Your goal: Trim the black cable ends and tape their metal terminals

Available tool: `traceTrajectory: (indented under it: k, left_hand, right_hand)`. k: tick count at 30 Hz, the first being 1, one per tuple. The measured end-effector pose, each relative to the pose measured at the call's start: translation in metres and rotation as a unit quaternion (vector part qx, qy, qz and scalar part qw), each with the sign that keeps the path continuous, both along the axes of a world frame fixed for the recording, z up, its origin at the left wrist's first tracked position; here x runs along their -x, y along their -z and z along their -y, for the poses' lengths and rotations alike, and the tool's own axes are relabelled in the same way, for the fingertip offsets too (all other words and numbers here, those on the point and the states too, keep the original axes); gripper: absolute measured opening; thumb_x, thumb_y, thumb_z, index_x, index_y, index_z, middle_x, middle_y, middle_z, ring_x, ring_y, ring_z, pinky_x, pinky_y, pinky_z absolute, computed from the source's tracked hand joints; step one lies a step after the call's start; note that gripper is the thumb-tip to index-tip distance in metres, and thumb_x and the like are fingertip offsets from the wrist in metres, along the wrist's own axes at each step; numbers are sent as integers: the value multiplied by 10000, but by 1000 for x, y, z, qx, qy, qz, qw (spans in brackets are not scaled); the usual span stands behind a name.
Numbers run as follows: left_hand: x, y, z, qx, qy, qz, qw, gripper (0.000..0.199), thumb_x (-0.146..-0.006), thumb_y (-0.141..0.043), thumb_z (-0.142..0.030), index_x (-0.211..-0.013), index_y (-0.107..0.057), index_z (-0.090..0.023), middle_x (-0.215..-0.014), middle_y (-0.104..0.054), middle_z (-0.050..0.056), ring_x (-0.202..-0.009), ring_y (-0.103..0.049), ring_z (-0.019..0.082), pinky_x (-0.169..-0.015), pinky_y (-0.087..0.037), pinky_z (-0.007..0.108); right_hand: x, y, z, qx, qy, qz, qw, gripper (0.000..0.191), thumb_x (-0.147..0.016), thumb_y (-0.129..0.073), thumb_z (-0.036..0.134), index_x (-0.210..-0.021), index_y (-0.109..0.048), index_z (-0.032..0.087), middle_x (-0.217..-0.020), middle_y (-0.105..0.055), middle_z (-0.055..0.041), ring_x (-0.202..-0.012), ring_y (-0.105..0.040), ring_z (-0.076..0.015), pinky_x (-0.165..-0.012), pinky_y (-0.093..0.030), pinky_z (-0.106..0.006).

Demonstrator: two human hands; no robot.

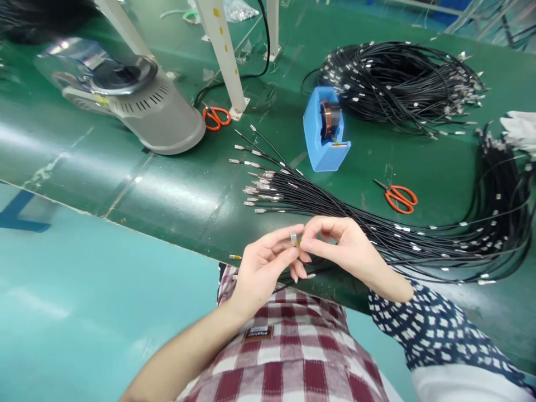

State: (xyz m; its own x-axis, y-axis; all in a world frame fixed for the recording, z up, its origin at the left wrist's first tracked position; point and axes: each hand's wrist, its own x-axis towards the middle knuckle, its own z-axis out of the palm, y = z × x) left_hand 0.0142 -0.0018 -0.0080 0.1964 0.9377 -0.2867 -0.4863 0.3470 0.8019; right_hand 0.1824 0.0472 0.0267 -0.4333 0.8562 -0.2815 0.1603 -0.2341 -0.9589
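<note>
Close to the table's front edge, my left hand (264,267) pinches a small silvery cable connector (293,238) between thumb and forefinger. My right hand (341,241) meets it from the other side, its thumb and forefinger closed at the connector's base, where a bit of yellowish tape shows. Black cable runs down behind the fingers and is partly hidden. Just beyond my hands lies a long bundle of black cables (335,207), their metal-tipped ends fanned out to the left. A blue tape dispenser (315,134) with a brown roll stands behind the bundle.
Orange-handled scissors (401,199) lie right of the dispenser, and a second pair of scissors (216,118) sits by a white metal post (226,61). A grey machine (154,111) stands at left. A large cable coil (397,84) occupies the back right of the green table (184,195).
</note>
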Motion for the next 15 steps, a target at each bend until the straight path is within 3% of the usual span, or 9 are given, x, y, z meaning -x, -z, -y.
traceTrajectory:
  k: [3, 8, 15]
  left_hand:
    - [0, 1, 0, 3, 6, -5, 1000, 348, -853, -735, -212, -1194, -708, -145, -736, -735, 33, -536, -672, 133, -507, -517, 233]
    - [1, 0, -1, 4, 13, 2, 1000, 333, -858, -727, -192, -1190, -721, -169, -739, -737, 27, -542, -672, 127, -515, -511, 228]
    - [1, -1, -1, 3, 13, -29, 999, 363, -833, -759, -237, -1185, -727, -153, -723, -731, 33, -526, -657, 127, -507, -497, 234]
  right_hand:
    - [1, -1, 0, 24, -5, -31, 999, 270, -827, -742, 421, -726, -644, 190, -647, -662, -11, -645, -611, -157, -693, -492, -323]
    - [1, 0, -1, 3, -12, -12, 1000, 240, -852, -726, 369, -721, -641, 186, -622, -661, 0, -637, -599, -142, -707, -476, -307]
    - [0, 3, -1, -4, -12, -8, 1000, 288, -839, -737, 441, -739, -654, 184, -622, -666, 1, -624, -606, -141, -688, -478, -300]
